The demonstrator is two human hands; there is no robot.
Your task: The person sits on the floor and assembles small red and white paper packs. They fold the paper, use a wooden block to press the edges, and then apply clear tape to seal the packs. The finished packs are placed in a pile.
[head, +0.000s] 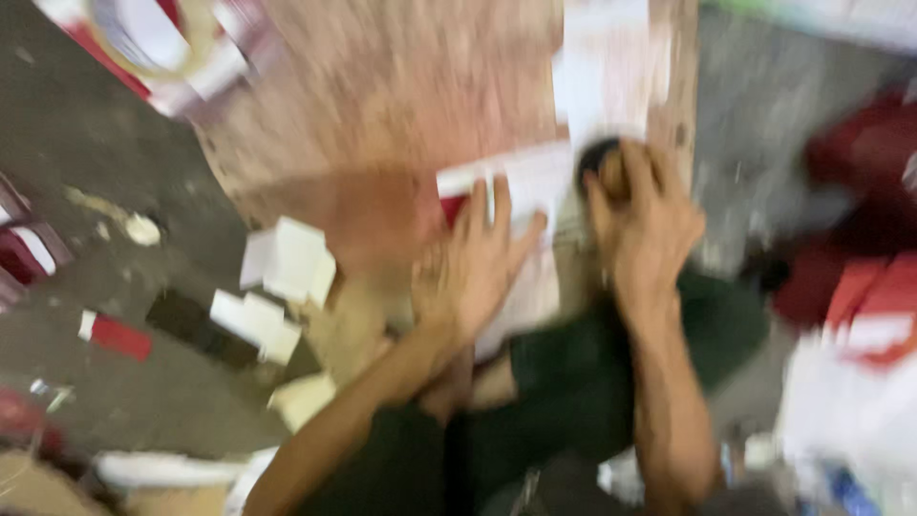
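Frame heavily motion-blurred; findings limited accordingly.

Nearest the camera: the person's legs in dark green trousers (564, 382), with both bare forearms reaching forward over them.

Left hand (478, 263): laid flat, fingers spread and extended, palm down on a white sheet (530, 182) with a red patch at its near-left corner. It presses on the sheet and grips nothing.

Right hand (645, 225): just right of the left hand, near but apart from it. Fingers curled over a small dark round object (597, 162) that sits at the sheet's right edge. The hand is closed about it from above; what the object is cannot be told through the blur.

Beyond both hands: a pinkish-brown board (401, 86) on which the sheet lies, with a second white sheet (607, 67) further up, ahead of the right hand.

Left of the left hand: several small white boxes (287, 263) scattered on the grey floor (86, 143), and a red-and-white carton (115, 336) further left.

Right of the right hand: a blurred red and white heap (860, 239), detail not readable.
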